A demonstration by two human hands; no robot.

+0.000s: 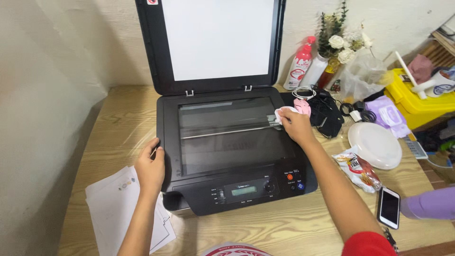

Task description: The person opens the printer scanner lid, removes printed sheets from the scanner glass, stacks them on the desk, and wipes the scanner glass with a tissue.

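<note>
A black flatbed scanner-printer [246,189] sits on the wooden table [118,114] with its lid [218,42] raised against the wall. My right hand [295,125] presses a small white cloth [283,113] against the right edge of the scanner glass [227,135]. Resting on the machine's left front corner, my left hand [150,167] has its fingers curled over the edge and holds nothing else.
White papers [113,199] lie at the front left. Right of the printer are black cables [332,114], a white round plate [374,144], a snack packet [358,168], a phone [389,206], a pink spray bottle [299,64], a flower vase [334,47] and a yellow bin [417,102].
</note>
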